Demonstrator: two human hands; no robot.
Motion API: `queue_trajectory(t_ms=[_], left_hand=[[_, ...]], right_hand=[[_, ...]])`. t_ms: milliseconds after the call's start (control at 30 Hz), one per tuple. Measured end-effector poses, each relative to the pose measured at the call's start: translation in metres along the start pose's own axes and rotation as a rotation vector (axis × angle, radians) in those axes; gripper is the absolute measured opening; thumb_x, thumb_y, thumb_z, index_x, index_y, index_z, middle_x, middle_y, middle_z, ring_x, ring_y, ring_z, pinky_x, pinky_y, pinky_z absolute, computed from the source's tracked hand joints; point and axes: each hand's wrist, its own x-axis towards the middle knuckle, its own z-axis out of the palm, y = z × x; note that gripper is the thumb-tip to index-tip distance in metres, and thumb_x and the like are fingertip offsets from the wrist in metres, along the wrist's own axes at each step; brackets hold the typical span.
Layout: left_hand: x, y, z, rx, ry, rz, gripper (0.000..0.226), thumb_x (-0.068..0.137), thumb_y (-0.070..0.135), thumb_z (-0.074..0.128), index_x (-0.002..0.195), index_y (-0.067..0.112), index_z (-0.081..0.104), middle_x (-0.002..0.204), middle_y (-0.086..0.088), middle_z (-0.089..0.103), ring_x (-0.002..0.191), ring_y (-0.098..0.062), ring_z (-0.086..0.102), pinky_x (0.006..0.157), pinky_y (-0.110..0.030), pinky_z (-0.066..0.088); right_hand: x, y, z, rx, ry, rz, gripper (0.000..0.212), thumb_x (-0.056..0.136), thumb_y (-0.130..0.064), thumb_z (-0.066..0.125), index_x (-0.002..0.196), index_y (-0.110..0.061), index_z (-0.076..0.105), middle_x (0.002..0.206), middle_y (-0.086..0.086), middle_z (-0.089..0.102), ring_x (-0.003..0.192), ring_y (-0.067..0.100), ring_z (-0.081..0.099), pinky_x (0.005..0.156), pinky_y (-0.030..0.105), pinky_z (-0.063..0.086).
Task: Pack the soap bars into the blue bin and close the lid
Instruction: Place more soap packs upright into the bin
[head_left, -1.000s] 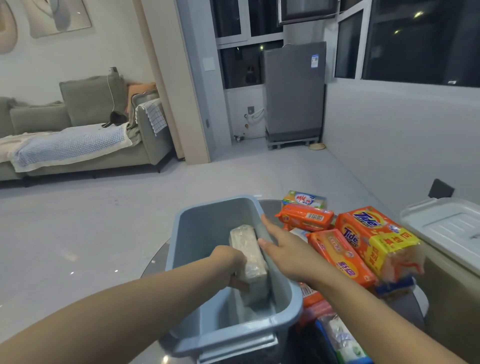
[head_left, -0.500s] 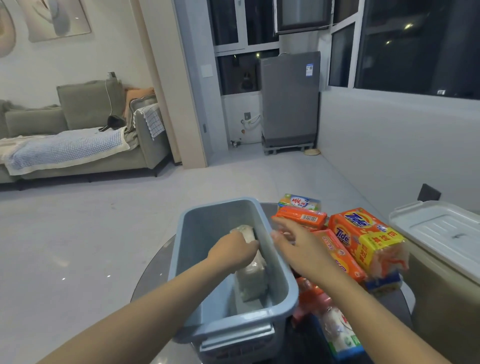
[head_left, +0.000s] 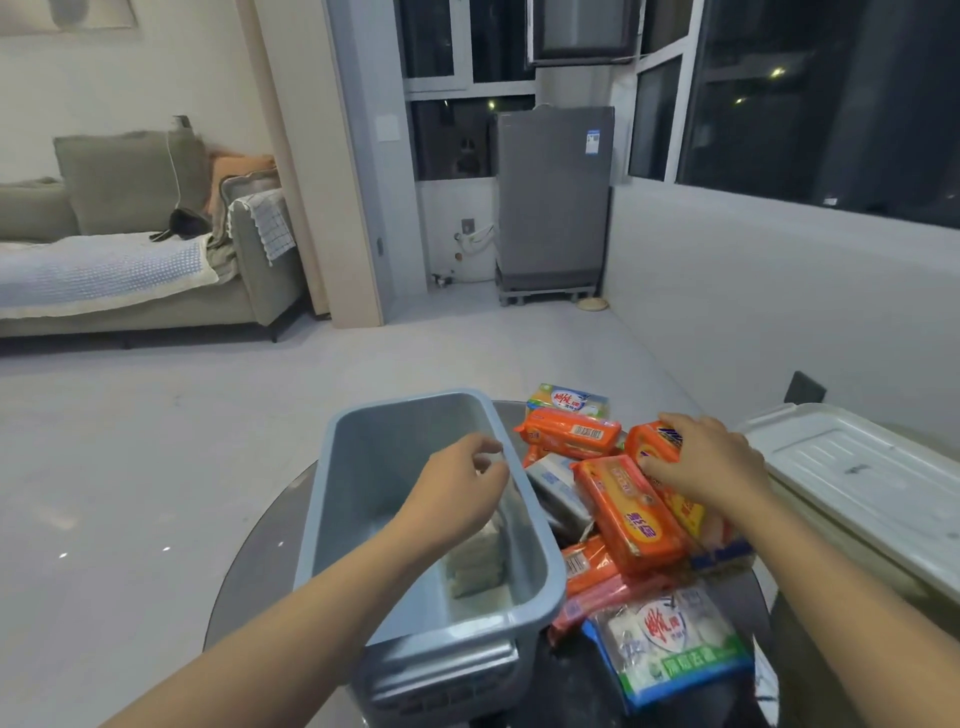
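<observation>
The blue bin (head_left: 363, 457) stands open on a round dark table, with a pale wrapped soap bar (head_left: 475, 564) lying inside against its right wall. My left hand (head_left: 457, 486) hovers over the bin's right rim, fingers loosely curled and empty. Right of the bin lies a heap of wrapped soap packs, mostly orange (head_left: 628, 512). My right hand (head_left: 701, 462) rests on top of an orange-and-yellow Tide pack (head_left: 652, 441), fingers spread around it. The white lid (head_left: 872, 478) lies at the far right.
A blue-and-green soap pack (head_left: 670, 644) lies at the table's near right edge. The white lid rests on a beige container. Beyond the table (head_left: 249, 587) are a pale floor, a sofa at left and a grey appliance by the window.
My left hand let go of the pale soap bar and rose to the bin's rim. My right hand moved right from the bin's edge onto the Tide pack.
</observation>
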Motion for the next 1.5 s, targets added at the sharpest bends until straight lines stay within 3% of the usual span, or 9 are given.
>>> queue_trajectory(t_ms=[100,333,533,700,867,1000,1167,1300,1500], left_hand=[[-0.001,0.0,0.0,-0.075,-0.015,-0.008,0.036,0.089,0.023,0.047,0.125,0.019,0.054,0.107,0.002,0.064,0.088,-0.013,0.068,0.082,-0.036,0.057],[-0.009,-0.002,-0.004,-0.172,-0.083,0.029,0.039,0.093,0.018,0.047,0.132,0.017,0.05,0.112,0.004,0.063,0.082,-0.009,0.071,0.067,-0.023,0.057],[-0.009,0.003,-0.001,-0.165,-0.023,0.021,0.035,0.094,0.022,0.044,0.127,0.016,0.056,0.112,-0.003,0.066,0.093,-0.011,0.066,0.082,-0.029,0.054],[-0.01,0.015,-0.006,-0.235,0.031,0.146,0.024,0.094,0.032,0.048,0.114,0.029,0.063,0.09,0.025,0.062,0.089,0.005,0.061,0.064,-0.007,0.045],[-0.009,0.036,-0.036,-0.77,-0.202,0.044,0.034,0.087,0.05,0.054,0.098,0.021,0.069,0.092,-0.005,0.076,0.088,-0.02,0.073,0.071,-0.031,0.06],[-0.01,0.029,-0.07,-0.799,-0.21,-0.008,0.049,0.069,0.057,0.065,0.093,0.015,0.069,0.081,-0.005,0.077,0.082,-0.024,0.074,0.066,-0.033,0.06],[-0.01,0.01,-0.095,-0.736,-0.034,-0.072,0.037,0.076,0.036,0.072,0.095,0.004,0.068,0.09,-0.013,0.075,0.077,-0.023,0.073,0.064,-0.037,0.06],[-0.008,-0.009,-0.106,-0.776,0.087,-0.12,0.022,0.078,0.026,0.068,0.085,0.005,0.066,0.078,-0.012,0.071,0.066,-0.022,0.068,0.053,-0.031,0.058],[-0.001,-0.032,-0.12,-0.77,0.088,-0.141,0.031,0.078,0.034,0.067,0.091,0.006,0.064,0.065,-0.005,0.072,0.062,-0.02,0.068,0.05,-0.026,0.055]], right_hand=[[0.0,-0.001,-0.005,0.052,0.008,-0.025,0.065,0.076,-0.049,0.06,0.136,-0.031,0.042,0.128,0.006,0.057,0.109,0.029,0.056,0.087,0.041,0.05],[-0.009,-0.007,-0.012,0.162,0.073,-0.042,0.062,0.072,-0.038,0.07,0.129,-0.022,0.053,0.118,0.004,0.066,0.101,0.024,0.062,0.078,0.034,0.049],[-0.027,-0.018,-0.037,0.318,0.189,-0.091,0.063,0.071,-0.036,0.073,0.128,-0.02,0.054,0.116,0.006,0.067,0.098,0.024,0.064,0.077,0.033,0.05],[-0.048,-0.053,-0.074,0.511,0.25,-0.268,0.06,0.071,-0.035,0.074,0.126,-0.023,0.056,0.109,0.001,0.068,0.083,0.011,0.06,0.066,0.025,0.049],[-0.076,-0.101,-0.082,0.637,0.19,-0.436,0.066,0.068,-0.04,0.076,0.128,-0.028,0.053,0.098,-0.013,0.06,0.078,-0.003,0.057,0.063,0.011,0.044],[-0.092,-0.137,-0.074,0.656,0.198,-0.521,0.071,0.064,-0.043,0.078,0.129,-0.027,0.053,0.101,-0.013,0.063,0.087,0.005,0.062,0.071,0.016,0.049],[-0.097,-0.173,-0.051,0.631,0.193,-0.625,0.072,0.062,-0.042,0.078,0.128,-0.023,0.056,0.117,-0.006,0.065,0.095,0.004,0.058,0.083,0.016,0.042],[-0.086,-0.184,-0.038,0.739,-0.01,-0.658,0.067,0.07,-0.045,0.073,0.131,-0.033,0.049,0.109,-0.024,0.058,0.095,-0.004,0.059,0.072,0.006,0.045],[-0.065,-0.19,-0.022,0.972,-0.645,-0.358,0.065,0.066,-0.056,0.064,0.12,-0.021,0.055,0.104,0.002,0.073,0.092,0.02,0.07,0.084,0.037,0.056]])
